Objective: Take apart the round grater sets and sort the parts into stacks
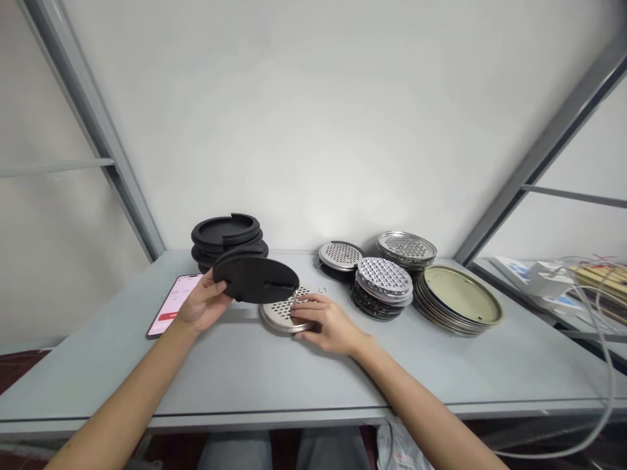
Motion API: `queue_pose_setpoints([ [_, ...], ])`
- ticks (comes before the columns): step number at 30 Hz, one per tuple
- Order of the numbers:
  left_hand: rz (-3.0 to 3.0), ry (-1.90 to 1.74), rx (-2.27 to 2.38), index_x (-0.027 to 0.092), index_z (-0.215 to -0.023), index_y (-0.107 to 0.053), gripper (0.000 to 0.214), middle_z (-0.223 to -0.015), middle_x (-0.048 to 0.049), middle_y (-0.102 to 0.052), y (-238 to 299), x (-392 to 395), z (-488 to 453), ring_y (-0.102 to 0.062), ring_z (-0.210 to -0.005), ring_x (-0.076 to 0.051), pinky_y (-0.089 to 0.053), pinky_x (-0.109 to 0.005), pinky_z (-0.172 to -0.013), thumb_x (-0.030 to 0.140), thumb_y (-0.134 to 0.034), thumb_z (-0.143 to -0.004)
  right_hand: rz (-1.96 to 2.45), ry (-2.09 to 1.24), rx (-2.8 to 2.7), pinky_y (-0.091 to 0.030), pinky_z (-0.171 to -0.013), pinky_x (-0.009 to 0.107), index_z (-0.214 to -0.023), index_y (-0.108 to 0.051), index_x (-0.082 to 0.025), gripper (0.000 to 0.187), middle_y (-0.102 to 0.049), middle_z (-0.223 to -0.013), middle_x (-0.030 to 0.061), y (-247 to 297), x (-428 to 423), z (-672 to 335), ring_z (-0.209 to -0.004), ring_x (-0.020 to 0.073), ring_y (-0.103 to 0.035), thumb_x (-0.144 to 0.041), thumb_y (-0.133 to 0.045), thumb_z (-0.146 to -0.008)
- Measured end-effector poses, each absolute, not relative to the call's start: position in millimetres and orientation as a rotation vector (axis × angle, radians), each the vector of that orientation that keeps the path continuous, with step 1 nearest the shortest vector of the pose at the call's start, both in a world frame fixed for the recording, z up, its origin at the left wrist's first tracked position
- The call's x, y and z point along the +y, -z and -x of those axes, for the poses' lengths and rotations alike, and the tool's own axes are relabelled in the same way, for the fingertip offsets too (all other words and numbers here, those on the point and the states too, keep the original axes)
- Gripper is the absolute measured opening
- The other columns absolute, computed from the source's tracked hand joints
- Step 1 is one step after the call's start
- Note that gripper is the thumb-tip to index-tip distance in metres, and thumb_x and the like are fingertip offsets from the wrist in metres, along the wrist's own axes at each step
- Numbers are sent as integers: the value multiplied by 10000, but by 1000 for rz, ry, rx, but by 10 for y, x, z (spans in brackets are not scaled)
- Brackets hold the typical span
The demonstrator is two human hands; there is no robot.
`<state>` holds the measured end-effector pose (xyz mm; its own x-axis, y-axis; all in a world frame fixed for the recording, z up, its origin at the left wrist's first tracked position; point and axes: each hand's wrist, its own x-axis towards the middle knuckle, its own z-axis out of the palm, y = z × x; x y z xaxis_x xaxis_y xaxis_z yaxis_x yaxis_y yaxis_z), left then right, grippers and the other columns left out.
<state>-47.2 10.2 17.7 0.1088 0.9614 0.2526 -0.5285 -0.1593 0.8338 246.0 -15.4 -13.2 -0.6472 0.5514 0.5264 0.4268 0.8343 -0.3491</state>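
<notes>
My left hand grips a flat black disc with a notch in its edge and holds it tilted above the table. Under and beside it lies a round metal disc with many small holes, a perforated disc. My right hand is closed at the right edge of this perforated disc, its fingers by a small metal chain near the black disc's edge. A small ring lies on the table just beyond my right hand.
Black notched discs are stacked at the back left, near a phone showing a timer. To the right stand a perforated disc on a black base, grater plates, silver discs and olive round plates. A white cable hangs at far right.
</notes>
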Motion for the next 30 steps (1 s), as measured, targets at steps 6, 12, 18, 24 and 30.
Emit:
queue_pose_setpoints([
  [6,-1064,-1323,555,222,-980,-739,370,-993,-43,-748,-126,47,287,-664,-1029,-258,-513,-357,-950,233,-852,-628,861,-475,-2032,-459,-979,438,-1440,-360,-170,810,-566,-1315,154,92,-164,-2482,-1147,280,-569,-382,-735,-754],
  [12,-1449,-1216,651,215,-1075,-728,408,-1078,-92,-727,-95,18,239,-655,-1044,-296,-508,-424,-948,273,-827,-683,816,-421,-1837,-547,-691,303,-924,-716,-194,135,-732,-833,44,36,-171,-2454,-713,179,-664,-277,-639,-851],
  [18,-2156,-1186,826,256,-1247,-630,457,-1360,-98,-565,-292,-163,186,-471,-1301,-314,-321,-521,-1126,272,-737,-803,681,-81,-1763,-552,-900,385,-1046,-695,-250,272,-734,-1028,44,30,-115,-2620,-1004,209,-682,-107,-562,-856],
  [24,-2605,-1096,682,269,-1290,-572,465,-1367,-99,-545,-497,-311,51,-358,-1374,-334,-365,-552,-1092,313,-698,-845,666,103,-1731,-575,-867,384,-1073,-687,-256,350,-730,-1053,46,45,-120,-2676,-1043,219,-675,-59,-502,-851],
  [30,-2862,-1021,546,204,-1252,-558,342,-1197,-97,-653,-810,-349,205,-557,-1218,-252,-307,-552,-1141,153,-566,-914,840,141,-1638,-477,-1005,488,-1282,-535,-238,479,-587,-1289,118,-9,-145,-2607,-1221,276,-545,-212,-634,-814],
])
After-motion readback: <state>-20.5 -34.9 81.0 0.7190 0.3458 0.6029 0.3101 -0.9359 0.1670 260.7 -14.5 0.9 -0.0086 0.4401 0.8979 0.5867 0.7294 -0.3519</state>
